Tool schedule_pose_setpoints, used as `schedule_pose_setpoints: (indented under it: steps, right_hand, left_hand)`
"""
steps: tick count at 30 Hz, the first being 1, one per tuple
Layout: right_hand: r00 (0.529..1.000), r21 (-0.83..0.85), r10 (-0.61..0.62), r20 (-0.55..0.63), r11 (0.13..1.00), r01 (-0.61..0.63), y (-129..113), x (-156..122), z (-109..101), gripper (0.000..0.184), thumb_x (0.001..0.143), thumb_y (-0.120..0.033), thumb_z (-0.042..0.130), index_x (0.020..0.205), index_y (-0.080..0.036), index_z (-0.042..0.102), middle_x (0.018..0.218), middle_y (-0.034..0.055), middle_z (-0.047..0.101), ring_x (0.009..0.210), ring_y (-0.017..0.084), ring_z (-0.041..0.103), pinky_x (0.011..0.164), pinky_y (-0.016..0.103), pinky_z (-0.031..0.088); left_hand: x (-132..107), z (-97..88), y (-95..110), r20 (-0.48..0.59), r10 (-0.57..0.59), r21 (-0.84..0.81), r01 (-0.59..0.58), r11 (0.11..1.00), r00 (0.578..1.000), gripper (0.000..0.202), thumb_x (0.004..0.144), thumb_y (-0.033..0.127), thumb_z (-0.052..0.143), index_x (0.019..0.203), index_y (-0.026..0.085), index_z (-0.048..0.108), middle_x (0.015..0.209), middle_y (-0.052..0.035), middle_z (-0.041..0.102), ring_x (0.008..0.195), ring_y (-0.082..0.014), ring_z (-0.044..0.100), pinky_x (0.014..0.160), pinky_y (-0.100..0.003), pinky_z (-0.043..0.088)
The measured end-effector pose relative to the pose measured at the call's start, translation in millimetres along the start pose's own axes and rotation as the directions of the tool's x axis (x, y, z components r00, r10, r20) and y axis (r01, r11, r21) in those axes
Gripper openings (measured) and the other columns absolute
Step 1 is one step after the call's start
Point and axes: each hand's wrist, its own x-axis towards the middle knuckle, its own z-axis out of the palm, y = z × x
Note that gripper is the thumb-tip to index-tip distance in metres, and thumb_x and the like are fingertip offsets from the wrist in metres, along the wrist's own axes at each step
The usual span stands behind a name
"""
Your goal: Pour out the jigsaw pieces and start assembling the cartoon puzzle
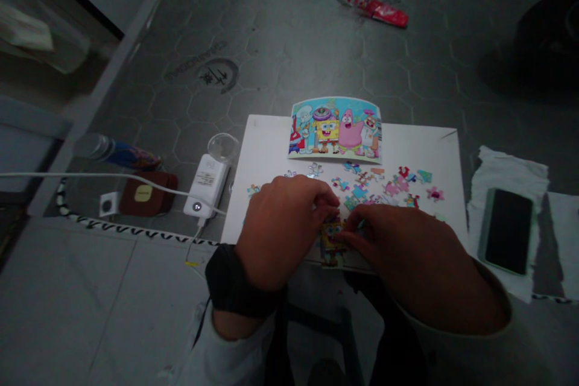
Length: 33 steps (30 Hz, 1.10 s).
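Note:
Over the near part of a white board [266, 139], both my hands meet at a partly joined jigsaw puzzle [332, 244] with a yellow cartoon character on it. My left hand [289, 223], black watch on the wrist, has thumb and forefinger pinched at the puzzle's upper edge; what sits between them is hidden. My right hand [393, 241] pinches at the puzzle's right side, its fingertips touching it, and any piece there is too small to make out. Loose jigsaw pieces [398, 184] lie scattered beyond my hands. A printed picture card [335, 129] with cartoon characters stands behind them.
To the right, a phone [506, 229] rests on white paper [491, 169]. On the left are a white power bank [208, 184] with a cable, a brown case [147, 193] and a bottle [122, 152]. A red wrapper [375, 7] lies on the tiled floor ahead.

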Motion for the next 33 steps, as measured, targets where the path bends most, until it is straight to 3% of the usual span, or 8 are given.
schedule_pose_setpoints:
  steps: [8, 21, 26, 33]
  right_hand:
    - [1.000, -0.008, -0.009, 0.000, 1.000, 0.009, 2, -1, 4, 0.018, 0.087, -0.045, 0.070, 0.077, -0.031, 0.070, 0.065, -0.0055, 0.069, 0.057, 0.017, 0.059, 0.052, 0.030, 0.023]
    - [1.000, -0.003, -0.001, 0.015, 1.000, 0.001, 1, 0, 3, 0.019, 0.087, -0.045, 0.070, 0.077, -0.029, 0.071, 0.066, -0.0041, 0.069, 0.057, 0.016, 0.060, 0.051, 0.030, 0.024]
    - [1.000, -0.004, 0.000, 0.018, 1.000, 0.000, 1, -1, 2, 0.019, 0.088, -0.044, 0.068, 0.076, -0.029, 0.070, 0.066, -0.0044, 0.069, 0.057, 0.017, 0.059, 0.052, 0.030, 0.023]
    - [1.000, -0.010, -0.004, 0.017, 1.000, 0.005, 0, -2, 1, 0.018, 0.090, -0.041, 0.066, 0.078, -0.028, 0.069, 0.067, -0.0030, 0.069, 0.058, 0.017, 0.060, 0.052, 0.030, 0.024]
  left_hand:
    - [1, 3.2, -2, -0.016, 0.038, 0.015, -0.038, 0.999, 0.999, 0.013, 0.078, 0.025, 0.079, 0.090, 0.029, 0.076, 0.090, 0.0043, 0.077, 0.086, -0.0187, 0.069, 0.072, -0.031, 0.044]
    - [0, 3.2, -2, -0.012, 0.032, 0.028, -0.032, 0.999, 0.999, 0.010, 0.081, 0.027, 0.076, 0.091, 0.029, 0.075, 0.086, 0.0050, 0.075, 0.080, -0.0173, 0.066, 0.067, -0.031, 0.038]
    - [6, 3.6, -2, -0.105, -0.042, 0.030, 0.046, 0.998, 0.994, 0.012, 0.085, 0.038, 0.074, 0.091, 0.028, 0.074, 0.083, 0.0040, 0.074, 0.075, -0.0162, 0.065, 0.063, -0.030, 0.036]
    - [11, 5.3, -2, -0.138, -0.096, 0.064, 0.106, 0.992, 0.986, 0.021, 0.080, 0.043, 0.079, 0.090, 0.026, 0.072, 0.076, 0.0029, 0.071, 0.068, -0.0163, 0.061, 0.061, -0.029, 0.035]
